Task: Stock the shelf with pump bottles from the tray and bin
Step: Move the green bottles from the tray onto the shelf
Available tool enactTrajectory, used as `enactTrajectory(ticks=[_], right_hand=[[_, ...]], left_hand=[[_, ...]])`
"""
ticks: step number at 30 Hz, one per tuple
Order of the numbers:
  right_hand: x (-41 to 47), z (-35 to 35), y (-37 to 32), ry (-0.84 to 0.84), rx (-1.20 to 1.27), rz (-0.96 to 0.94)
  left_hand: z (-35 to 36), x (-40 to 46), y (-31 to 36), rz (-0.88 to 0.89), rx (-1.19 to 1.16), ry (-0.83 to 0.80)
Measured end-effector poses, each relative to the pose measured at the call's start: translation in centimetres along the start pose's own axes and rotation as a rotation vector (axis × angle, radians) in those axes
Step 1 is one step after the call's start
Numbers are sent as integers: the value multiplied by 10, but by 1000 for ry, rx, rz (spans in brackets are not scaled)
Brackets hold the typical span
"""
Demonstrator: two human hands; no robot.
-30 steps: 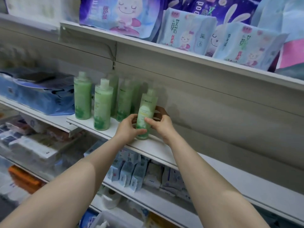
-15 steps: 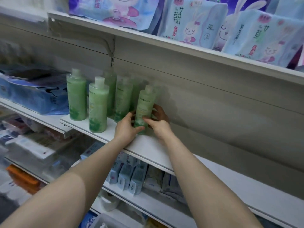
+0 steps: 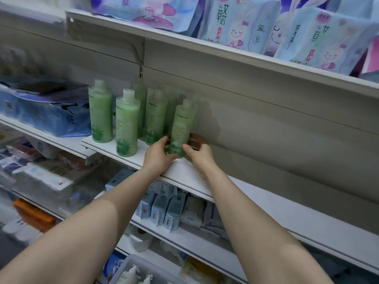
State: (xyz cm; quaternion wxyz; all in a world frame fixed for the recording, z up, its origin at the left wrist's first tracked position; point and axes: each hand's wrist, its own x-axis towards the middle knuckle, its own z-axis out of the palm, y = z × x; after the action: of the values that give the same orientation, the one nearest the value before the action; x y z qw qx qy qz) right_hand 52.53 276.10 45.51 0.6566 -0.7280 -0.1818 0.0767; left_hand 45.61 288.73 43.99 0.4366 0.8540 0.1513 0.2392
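Head view showed a smooth white metal shelf (image 3: pixel 184 175) against a pale panelled back wall (image 3: pixel 266 128), with soft printed packs (image 3: pixel 235 27) on the ledge above and small boxes (image 3: pixel 164 208) below. Left hand (image 3: pixel 156 155) and right hand (image 3: pixel 200 153) both gripped the base of an upright, translucent green cylindrical bottle (image 3: pixel 180 128) standing on that shelf, just right of similar green bottles (image 3: pixel 126 124).

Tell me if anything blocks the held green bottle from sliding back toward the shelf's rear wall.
Nothing visible does. Both hands, left and right, grip the green bottle upright on the shelf; the other bottles stand to its left, not behind it.
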Motion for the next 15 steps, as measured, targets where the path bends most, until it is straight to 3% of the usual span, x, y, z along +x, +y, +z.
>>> enactTrajectory(ticks=[15], right_hand=[[-143, 23, 0, 11, -126, -69]], left_hand=[[-39, -129, -17, 60, -309, 12]])
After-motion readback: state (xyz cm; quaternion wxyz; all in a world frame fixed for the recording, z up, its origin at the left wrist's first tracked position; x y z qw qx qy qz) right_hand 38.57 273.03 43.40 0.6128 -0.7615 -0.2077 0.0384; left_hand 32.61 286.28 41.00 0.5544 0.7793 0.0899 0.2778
